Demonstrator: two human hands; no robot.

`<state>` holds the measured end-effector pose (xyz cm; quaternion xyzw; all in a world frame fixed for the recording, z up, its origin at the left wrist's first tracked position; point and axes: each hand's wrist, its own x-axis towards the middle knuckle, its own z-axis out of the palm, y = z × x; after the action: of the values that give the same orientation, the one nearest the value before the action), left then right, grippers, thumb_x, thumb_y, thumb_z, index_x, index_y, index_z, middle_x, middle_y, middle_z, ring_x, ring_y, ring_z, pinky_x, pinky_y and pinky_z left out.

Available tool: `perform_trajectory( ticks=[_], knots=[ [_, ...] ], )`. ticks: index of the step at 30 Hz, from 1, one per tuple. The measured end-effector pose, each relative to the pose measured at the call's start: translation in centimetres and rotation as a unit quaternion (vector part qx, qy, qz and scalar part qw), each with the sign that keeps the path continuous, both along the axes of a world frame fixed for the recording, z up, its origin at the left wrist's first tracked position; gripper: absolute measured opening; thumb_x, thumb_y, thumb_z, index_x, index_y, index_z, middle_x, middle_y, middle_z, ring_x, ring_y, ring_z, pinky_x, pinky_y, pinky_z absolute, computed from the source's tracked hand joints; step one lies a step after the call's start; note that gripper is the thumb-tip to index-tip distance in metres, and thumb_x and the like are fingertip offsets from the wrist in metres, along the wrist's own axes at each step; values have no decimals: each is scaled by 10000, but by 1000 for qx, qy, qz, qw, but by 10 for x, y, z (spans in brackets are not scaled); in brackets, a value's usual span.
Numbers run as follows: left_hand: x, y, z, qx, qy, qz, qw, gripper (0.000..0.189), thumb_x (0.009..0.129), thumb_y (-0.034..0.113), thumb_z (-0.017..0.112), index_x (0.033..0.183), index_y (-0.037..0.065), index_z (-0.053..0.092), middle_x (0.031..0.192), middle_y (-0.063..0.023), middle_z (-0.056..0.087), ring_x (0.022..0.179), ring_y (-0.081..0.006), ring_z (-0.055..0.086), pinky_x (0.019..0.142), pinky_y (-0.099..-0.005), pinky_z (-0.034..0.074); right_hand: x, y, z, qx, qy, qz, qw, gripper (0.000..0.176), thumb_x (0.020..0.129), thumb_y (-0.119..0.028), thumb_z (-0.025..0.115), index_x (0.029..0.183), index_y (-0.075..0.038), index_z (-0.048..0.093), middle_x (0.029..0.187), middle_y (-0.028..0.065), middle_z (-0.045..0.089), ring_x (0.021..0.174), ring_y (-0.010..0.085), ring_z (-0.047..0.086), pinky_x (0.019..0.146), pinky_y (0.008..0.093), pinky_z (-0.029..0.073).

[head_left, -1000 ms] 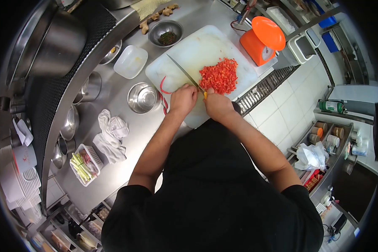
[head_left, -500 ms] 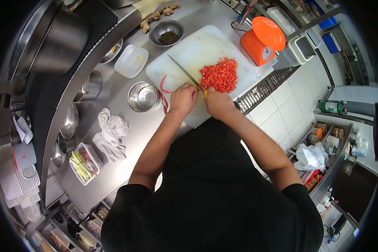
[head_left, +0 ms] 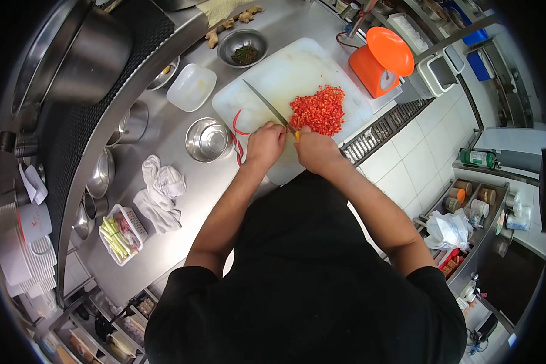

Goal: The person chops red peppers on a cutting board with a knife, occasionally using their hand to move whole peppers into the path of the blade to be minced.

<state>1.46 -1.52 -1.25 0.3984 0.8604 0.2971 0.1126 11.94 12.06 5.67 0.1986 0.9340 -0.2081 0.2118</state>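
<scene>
White plastic cutting board (head_left: pixel 285 73) lies on the brushed steel counter (head_left: pixel 176 236), straight ahead of the person; on its right half sits a heap of finely chopped red chilli (head_left: pixel 317 110), close-packed and just above the right hand (head_left: pixel 314 151). Both hands meet at the board's near edge, almost touching; the right hand is closed round the yellow handle of a long steel knife (head_left: pixel 266 104), of which only a small yellow bit shows between the hands. The knife's blade runs up and to the left across the bare middle of the board, beside the chilli heap and not in it. The left hand (head_left: pixel 265 144) rests on the board at the heel of the blade with its fingers curled under; whether it pinches anything cannot be told.

Two thin red chilli strips (head_left: pixel 236 124) lie curved at the board's left edge, just beside the left hand; a round steel bowl (head_left: pixel 206 139) stands on the counter left of them. Further up are a white plastic tub (head_left: pixel 190 88), a steel bowl of dark green herbs (head_left: pixel 242 47) touching the board's far corner, and knobs of ginger (head_left: pixel 224 27) beyond it. An orange kitchen scale (head_left: pixel 382 57) stands at the board's right corner. A crumpled white cloth (head_left: pixel 161 194) and a small white basket of pale green stalks (head_left: pixel 121 235) lie well apart on the left.
</scene>
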Motion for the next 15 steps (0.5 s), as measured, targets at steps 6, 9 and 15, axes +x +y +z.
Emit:
perform_trajectory(
  ticks=[6,9,15],
  knots=[
    [2,-2,-6,21,-1,10,1000,73,887,102,711,938,54,731,946,-127,701,847,-353,705,757,-457,572,7,-4,-28,-6,27,-20,999,390,1025,-310,610,1156,48,527,959,271,739,929,425,749,827,509,592],
    [0,-3,-6,20,-2,9,1000,71,886,102,712,937,57,731,944,-126,701,838,-353,705,751,-458,572,1,-1,-24,-15,11,-19,1000,387,1028,-294,602,1178,55,529,998,267,744,966,413,750,858,497,589],
    [1,-4,-4,25,-11,9,1000,77,891,107,715,946,55,733,948,-126,704,841,-352,707,762,-453,577,4,-2,4,-15,-12,-4,1000,381,1028,-281,599,1184,60,531,1022,269,742,997,410,748,862,492,591]
  ],
)
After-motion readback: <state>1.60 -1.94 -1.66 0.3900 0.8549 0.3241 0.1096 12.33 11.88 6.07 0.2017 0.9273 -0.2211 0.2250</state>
